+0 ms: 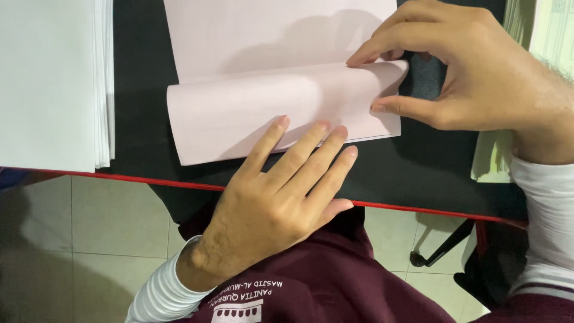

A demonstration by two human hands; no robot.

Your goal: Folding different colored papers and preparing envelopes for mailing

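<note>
Mid-fold at a black desk (143,90): the left hand (281,197) lies flat, fingers spread, pinning the pale pink sheet (239,116) beneath it. Beyond, the right hand (472,78) pinches the folded edge between thumb and forefinger. A firm crease seems to be what comes next.

A white paper stack (54,84) lies left; perhaps greenish sheets (493,158) right.
</note>
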